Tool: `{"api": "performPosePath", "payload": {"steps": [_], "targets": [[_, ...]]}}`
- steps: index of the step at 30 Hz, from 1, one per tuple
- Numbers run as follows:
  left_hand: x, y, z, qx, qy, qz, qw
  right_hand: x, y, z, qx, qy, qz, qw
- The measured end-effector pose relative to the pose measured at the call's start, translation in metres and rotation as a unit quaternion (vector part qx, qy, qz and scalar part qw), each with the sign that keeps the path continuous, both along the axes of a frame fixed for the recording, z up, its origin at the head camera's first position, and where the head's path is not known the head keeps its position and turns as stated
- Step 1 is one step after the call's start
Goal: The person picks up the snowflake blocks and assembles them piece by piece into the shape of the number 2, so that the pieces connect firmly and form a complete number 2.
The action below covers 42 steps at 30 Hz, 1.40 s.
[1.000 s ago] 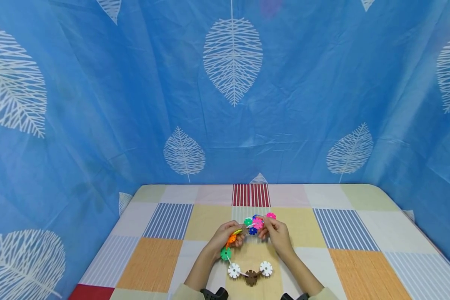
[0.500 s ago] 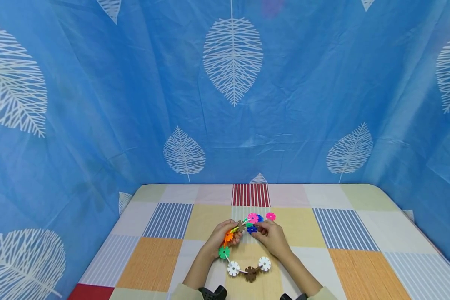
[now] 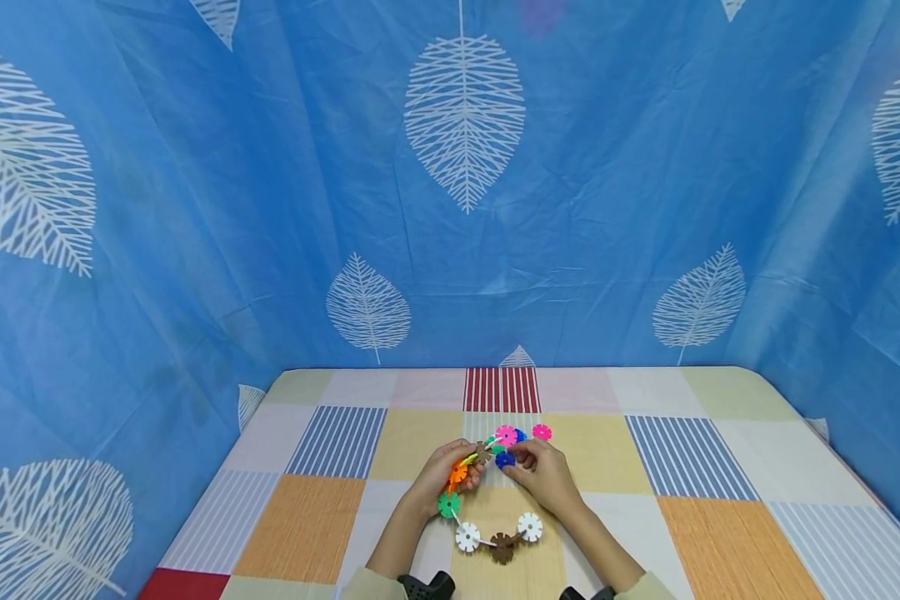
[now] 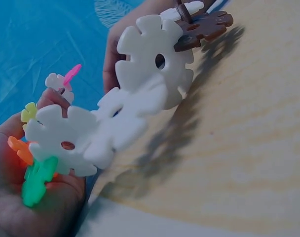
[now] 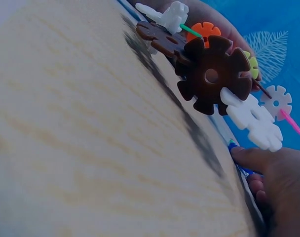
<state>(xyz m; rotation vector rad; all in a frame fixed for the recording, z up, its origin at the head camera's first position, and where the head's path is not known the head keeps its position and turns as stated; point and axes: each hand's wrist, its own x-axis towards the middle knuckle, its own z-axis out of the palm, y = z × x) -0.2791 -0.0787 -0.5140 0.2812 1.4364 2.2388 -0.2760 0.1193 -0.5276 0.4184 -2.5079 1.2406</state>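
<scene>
A chain of flower-shaped interlocking plastic discs curves between both hands in the head view. My left hand grips its upper part around the yellow, orange and brown discs. Below it hang a green disc, a white disc, a dark brown disc and another white disc. At the upper end is a pink disc. My right hand pinches a blue disc between thumb and fingers; in the right wrist view this blue disc is mostly hidden behind the thumb.
Beyond the right fingertips lie a loose pink disc, another blue disc and a green disc, partly overlapped by the chain. A patchwork cloth covers the table, and a blue leaf-patterned curtain stands behind it.
My right hand has left the chain's pink end and moved down to the blue disc, which it now pinches. The pink end has shifted slightly left and up; my left hand keeps its grip.
</scene>
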Motion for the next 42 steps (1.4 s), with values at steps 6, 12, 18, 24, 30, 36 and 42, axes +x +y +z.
{"api": "performPosePath", "payload": {"steps": [6, 12, 18, 24, 30, 36, 42], "targets": [[-0.002, 0.000, -0.001, 0.001, -0.003, -0.002, 1.0000, -0.002, 0.005, 0.002, -0.103, -0.045, 0.006, 0.9937], [-0.001, 0.000, -0.001, -0.007, -0.004, 0.001, 1.0000, -0.006, 0.014, 0.002, -0.267, -0.062, 0.008, 0.9618], [0.000, 0.001, -0.002, -0.032, 0.010, 0.004, 0.9994, -0.009, 0.021, 0.001, -0.359, -0.051, 0.048, 0.9307], [-0.001, 0.002, -0.003, -0.048, 0.022, -0.004, 0.9986, -0.008, 0.022, 0.002, -0.382, -0.048, 0.078, 0.9197], [0.000, 0.003, -0.002, -0.053, 0.032, -0.020, 0.9979, -0.007, 0.023, 0.002, -0.391, -0.044, 0.118, 0.9119], [0.000, 0.001, -0.004, -0.057, 0.031, -0.025, 0.9976, -0.007, 0.027, 0.002, -0.372, -0.034, 0.182, 0.9094], [0.000, -0.001, -0.004, -0.061, 0.033, -0.020, 0.9974, -0.005, 0.025, 0.006, -0.345, -0.029, 0.191, 0.9186]]}}
